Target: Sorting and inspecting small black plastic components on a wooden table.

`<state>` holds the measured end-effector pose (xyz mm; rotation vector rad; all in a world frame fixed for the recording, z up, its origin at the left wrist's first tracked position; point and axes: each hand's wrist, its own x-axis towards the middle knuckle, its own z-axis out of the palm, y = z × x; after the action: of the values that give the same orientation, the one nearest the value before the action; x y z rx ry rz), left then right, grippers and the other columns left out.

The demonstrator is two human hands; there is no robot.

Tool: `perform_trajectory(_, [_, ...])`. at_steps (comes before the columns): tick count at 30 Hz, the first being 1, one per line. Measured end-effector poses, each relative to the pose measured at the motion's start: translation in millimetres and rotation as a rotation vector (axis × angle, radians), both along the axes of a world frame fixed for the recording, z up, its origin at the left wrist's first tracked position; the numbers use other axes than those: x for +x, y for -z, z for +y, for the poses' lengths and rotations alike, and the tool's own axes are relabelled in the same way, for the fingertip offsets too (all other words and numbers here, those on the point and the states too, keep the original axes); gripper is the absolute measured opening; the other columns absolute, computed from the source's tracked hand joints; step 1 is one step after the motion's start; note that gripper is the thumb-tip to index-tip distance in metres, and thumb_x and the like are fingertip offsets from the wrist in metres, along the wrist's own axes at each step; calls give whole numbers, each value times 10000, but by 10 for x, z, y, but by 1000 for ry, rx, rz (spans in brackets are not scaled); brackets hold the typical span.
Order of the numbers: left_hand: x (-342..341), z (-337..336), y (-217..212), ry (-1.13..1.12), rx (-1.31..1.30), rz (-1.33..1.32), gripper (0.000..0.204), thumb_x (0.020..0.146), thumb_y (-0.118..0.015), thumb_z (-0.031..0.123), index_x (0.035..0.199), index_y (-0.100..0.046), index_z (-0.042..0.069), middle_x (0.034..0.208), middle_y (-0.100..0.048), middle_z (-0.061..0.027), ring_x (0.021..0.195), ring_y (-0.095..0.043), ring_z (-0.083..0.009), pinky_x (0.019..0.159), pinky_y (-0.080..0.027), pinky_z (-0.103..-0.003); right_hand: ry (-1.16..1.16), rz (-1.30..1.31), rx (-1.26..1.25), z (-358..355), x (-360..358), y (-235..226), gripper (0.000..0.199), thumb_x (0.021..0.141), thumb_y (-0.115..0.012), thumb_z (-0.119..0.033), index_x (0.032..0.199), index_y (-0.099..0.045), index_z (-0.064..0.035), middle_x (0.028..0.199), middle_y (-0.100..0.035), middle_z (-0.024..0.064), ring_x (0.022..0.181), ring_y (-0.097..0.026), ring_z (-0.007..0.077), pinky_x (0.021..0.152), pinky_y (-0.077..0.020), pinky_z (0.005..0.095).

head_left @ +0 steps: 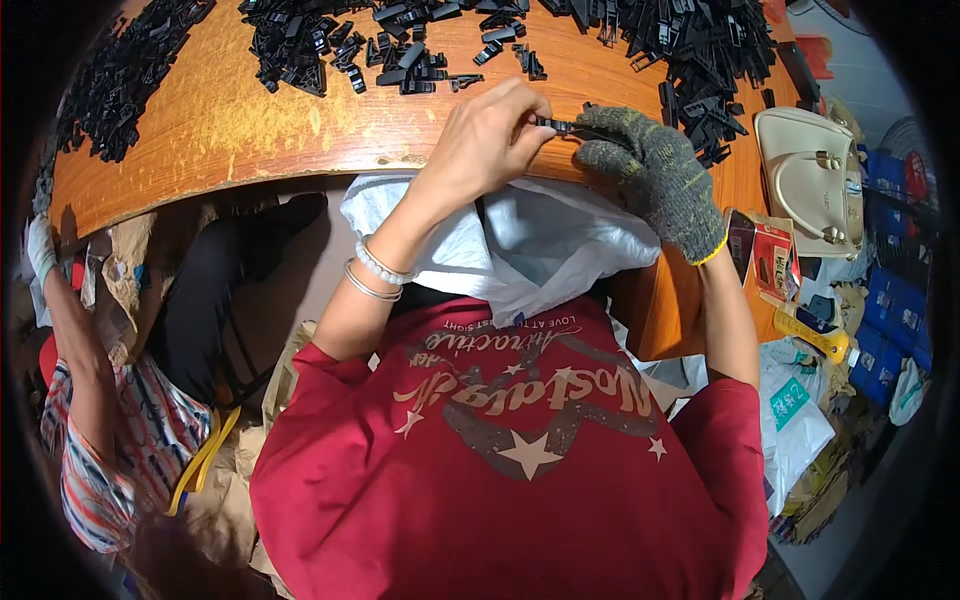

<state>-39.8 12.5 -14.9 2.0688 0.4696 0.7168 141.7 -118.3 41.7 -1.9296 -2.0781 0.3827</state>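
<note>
Just above the table's front edge, both hands meet at a small black plastic clip (556, 126). My left hand (490, 138), bare, with a beaded bracelet and a bangle at the wrist, pinches the clip's left end between thumb and fingers. From the other side, my right hand (655, 170), in a grey knitted glove with a yellow cuff, grips the right end; its fingers partly hide the piece. Beyond my hands, loose black clips (405, 65) are strewn on the wooden table (215, 120). Below them a white bag (430, 240) hangs open at the table edge over my lap.
Larger heaps of black clips lie at the far right (700, 60) and far left (130, 75). A cream handbag (800, 185) and a red box (773, 258) stand at right. A co-worker's gloved hand (42, 250) is at the left table edge.
</note>
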Motion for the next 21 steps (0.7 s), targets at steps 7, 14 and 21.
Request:
perform_trajectory(7, [-1, -67, 59, -190, 252, -43, 167, 776, -702, 94, 858, -597, -6, 840, -568, -118, 716, -604, -302, 618, -475, -388, 52, 213, 78, -34, -146, -110, 250, 833, -666, -142, 1071, -660, -67, 1104, -634, 116, 942, -637, 290, 791, -526, 376])
perform_trajectory(14, [-6, -95, -40, -182, 131, -133, 153, 791, -686, 75, 910, -628, -1, 871, -580, -112, 712, -614, -301, 604, -480, -379, 276, 399, -3, -56, -260, -186, 287, 804, -668, -90, 1090, -665, -117, 1126, -625, 116, 962, -636, 283, 797, -531, 356])
perform_trajectory(21, [-36, -335, -259, -104, -153, -366, 99, 789, -712, 8, 834, -625, -12, 745, -558, -60, 556, -462, -103, 500, -372, -249, 292, 598, -47, -113, -359, -331, 296, 839, -626, -46, 1124, -652, -120, 1108, -624, 80, 812, -649, 198, 593, -540, 288])
